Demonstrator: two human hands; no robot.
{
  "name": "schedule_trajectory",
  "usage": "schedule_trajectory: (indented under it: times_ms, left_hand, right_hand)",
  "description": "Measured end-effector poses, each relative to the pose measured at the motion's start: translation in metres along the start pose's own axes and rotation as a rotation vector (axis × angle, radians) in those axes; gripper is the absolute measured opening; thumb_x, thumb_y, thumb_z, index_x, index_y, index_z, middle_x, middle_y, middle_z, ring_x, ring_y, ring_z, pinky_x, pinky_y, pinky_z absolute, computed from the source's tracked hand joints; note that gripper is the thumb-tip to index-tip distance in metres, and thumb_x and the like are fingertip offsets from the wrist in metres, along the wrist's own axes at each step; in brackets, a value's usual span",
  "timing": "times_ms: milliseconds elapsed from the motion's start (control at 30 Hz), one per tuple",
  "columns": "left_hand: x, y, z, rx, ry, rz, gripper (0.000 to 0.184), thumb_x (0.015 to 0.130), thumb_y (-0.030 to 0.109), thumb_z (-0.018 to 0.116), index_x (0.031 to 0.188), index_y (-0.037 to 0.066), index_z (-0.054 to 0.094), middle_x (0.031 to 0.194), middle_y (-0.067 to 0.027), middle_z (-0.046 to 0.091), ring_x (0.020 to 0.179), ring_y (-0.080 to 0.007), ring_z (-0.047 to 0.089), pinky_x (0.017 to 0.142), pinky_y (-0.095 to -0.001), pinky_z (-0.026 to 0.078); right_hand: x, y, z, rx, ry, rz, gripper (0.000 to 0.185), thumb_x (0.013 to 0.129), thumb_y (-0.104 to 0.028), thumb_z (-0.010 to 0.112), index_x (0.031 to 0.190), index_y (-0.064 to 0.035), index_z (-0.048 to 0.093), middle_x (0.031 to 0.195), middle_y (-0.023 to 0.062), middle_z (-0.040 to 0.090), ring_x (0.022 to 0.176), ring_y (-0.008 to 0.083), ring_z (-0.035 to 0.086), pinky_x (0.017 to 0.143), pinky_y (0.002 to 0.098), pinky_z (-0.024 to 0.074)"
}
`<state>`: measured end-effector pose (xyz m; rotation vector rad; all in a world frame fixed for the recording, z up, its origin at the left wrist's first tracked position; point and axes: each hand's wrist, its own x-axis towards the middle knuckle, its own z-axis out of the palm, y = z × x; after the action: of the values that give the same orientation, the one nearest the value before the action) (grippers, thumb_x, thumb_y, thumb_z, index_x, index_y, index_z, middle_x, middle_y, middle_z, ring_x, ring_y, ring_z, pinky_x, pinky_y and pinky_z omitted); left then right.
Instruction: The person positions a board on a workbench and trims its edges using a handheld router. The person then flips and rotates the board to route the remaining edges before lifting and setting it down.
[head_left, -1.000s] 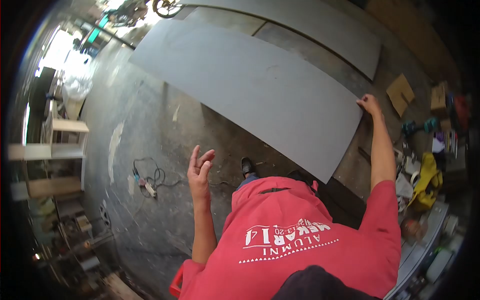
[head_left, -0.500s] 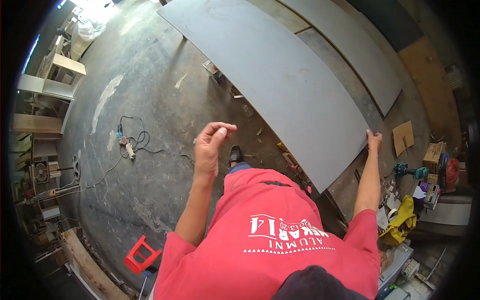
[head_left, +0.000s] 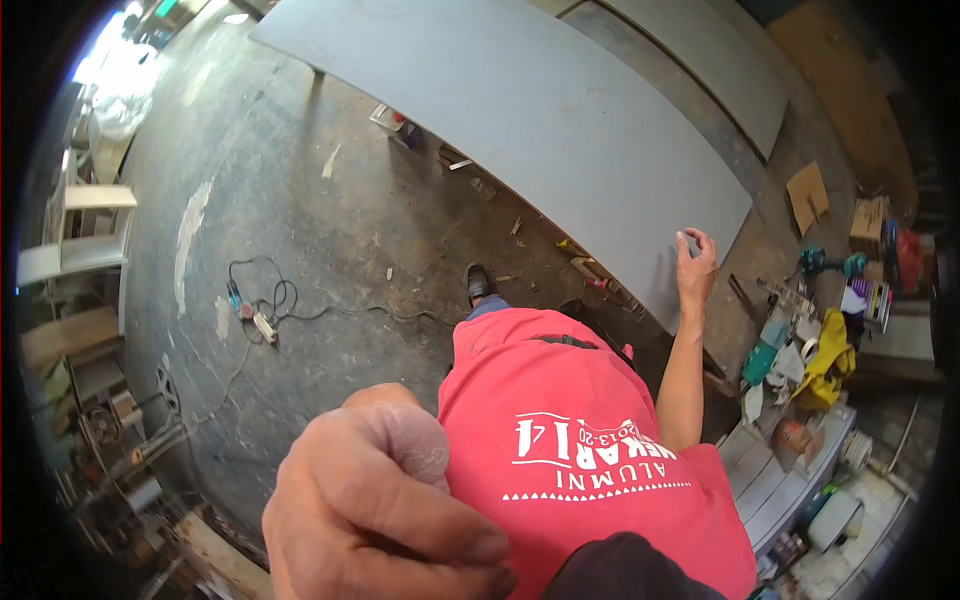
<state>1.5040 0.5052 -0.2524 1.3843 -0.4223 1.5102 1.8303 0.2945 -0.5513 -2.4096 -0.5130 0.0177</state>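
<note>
My left hand (head_left: 375, 500) is raised very close to the camera, its fingers curled together. Whatever it may hold is hidden. My right hand (head_left: 697, 265) hovers over the near right corner of a large flat grey panel (head_left: 580, 120), fingers bent and apart with nothing between them. The panel stretches from there toward the upper left, raised above the floor. Behind it lies a second grey panel (head_left: 715, 70).
A corded power tool (head_left: 235, 298) and a white socket strip (head_left: 265, 328) lie on the concrete floor at left. On the right are a teal drill (head_left: 830, 262), a yellow cloth (head_left: 828, 360) and a cardboard piece (head_left: 806, 198). Wooden shelving (head_left: 95, 240) lines the left side.
My left hand has come up close to the camera. My right hand has left the panel's right edge and moved left over its surface. The view has shifted slightly.
</note>
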Motion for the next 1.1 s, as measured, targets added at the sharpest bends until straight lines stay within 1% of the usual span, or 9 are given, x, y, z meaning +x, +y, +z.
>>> schedule_trajectory:
  times_ms: [33,133,233,333,433,600,733,967,1100]
  left_hand:
    - [-0.003,-0.012,-0.001,-0.119,0.045,0.056,0.026,0.071,-0.008,0.072,0.065,0.016,0.062,0.068,-0.0057,0.064,0.057,-0.0168,0.054,0.052,-0.0297,0.045]
    - [0.015,-0.014,-0.001,0.105,0.093,-0.06,0.011,0.087,0.01,0.072,0.085,0.019,0.066,0.075,0.0132,0.057,0.068,-0.0039,0.053,0.067,-0.0237,0.045]
    - [0.032,-0.022,-0.021,0.103,0.007,-0.054,0.009,0.09,0.011,0.068,0.085,0.018,0.067,0.076,0.0126,0.06,0.069,-0.0063,0.056,0.068,-0.02,0.045]
    - [0.055,-0.028,-0.049,-0.22,-0.624,-0.384,0.036,0.104,0.05,0.043,0.13,0.037,0.063,0.095,0.0039,0.066,0.079,-0.0157,0.058,0.075,-0.0364,0.049]
    - [0.035,-0.047,-0.035,-0.29,-0.28,-0.029,0.045,0.102,0.058,0.037,0.123,0.032,0.067,0.095,0.004,0.066,0.078,-0.0156,0.058,0.075,-0.0362,0.048]
    - [0.047,-0.043,-0.047,-0.311,-0.49,-0.145,0.043,0.102,0.056,0.04,0.118,0.029,0.069,0.098,0.0049,0.066,0.079,-0.0144,0.059,0.075,-0.0356,0.047]
    - [0.04,-0.034,-0.041,-0.273,-0.449,-0.172,0.041,0.103,0.054,0.042,0.118,0.029,0.069,0.099,0.0059,0.066,0.079,-0.0139,0.059,0.075,-0.0352,0.047]
    - [0.024,0.024,-0.014,0.028,-0.232,-0.421,0.037,0.103,0.05,0.045,0.119,0.028,0.069,0.101,0.0076,0.067,0.079,-0.013,0.059,0.073,-0.0343,0.047]
    - [0.015,0.013,-0.003,0.084,-0.048,-0.129,0.035,0.103,0.048,0.048,0.121,0.028,0.07,0.104,0.0105,0.067,0.079,-0.0123,0.06,0.072,-0.0326,0.047]
  right_hand:
    - [-0.01,0.002,-0.002,-0.03,0.017,-0.004,0.025,0.091,-0.024,0.071,0.106,-0.0046,0.068,0.111,0.0122,0.066,0.109,0.0314,0.061,0.094,0.0415,0.0485]
    - [-0.042,0.014,-0.008,-0.131,0.092,-0.022,0.025,0.09,-0.024,0.072,0.106,-0.0041,0.069,0.109,0.0124,0.068,0.108,0.0305,0.063,0.094,0.0393,0.0488]
    - [-0.072,0.024,-0.018,-0.12,0.158,0.066,0.024,0.09,-0.021,0.072,0.105,-0.0028,0.069,0.108,0.0128,0.067,0.106,0.0314,0.063,0.093,0.0397,0.0488]
    - [-0.097,0.039,-0.024,-0.149,0.205,0.139,0.025,0.09,-0.022,0.072,0.106,-0.0026,0.069,0.108,0.0139,0.067,0.104,0.0309,0.063,0.093,0.04,0.0491]
    - [-0.117,0.051,-0.028,-0.208,0.222,0.202,0.027,0.091,-0.023,0.072,0.108,-0.0017,0.068,0.108,0.0142,0.067,0.098,0.0285,0.065,0.089,0.0391,0.0503]
    - [-0.139,0.069,-0.027,-0.083,0.178,0.42,0.036,0.091,-0.024,0.071,0.118,-0.0013,0.063,0.1,0.0122,0.068,0.087,0.022,0.067,0.078,0.0353,0.0528]
    - [-0.141,0.093,-0.023,0.11,0.068,0.55,0.044,0.093,-0.027,0.07,0.126,-0.0011,0.058,0.092,0.0084,0.069,0.074,0.0134,0.066,0.063,0.0273,0.0518]
    - [-0.132,0.093,-0.028,0.217,-0.032,0.574,0.046,0.094,-0.029,0.069,0.127,-0.0002,0.056,0.09,0.0068,0.069,0.07,0.0124,0.066,0.058,0.0253,0.0498]
    - [-0.13,0.095,-0.024,0.253,-0.031,0.587,0.046,0.095,-0.03,0.069,0.128,-0.0002,0.055,0.092,0.0077,0.069,0.072,0.0136,0.067,0.057,0.0254,0.0495]
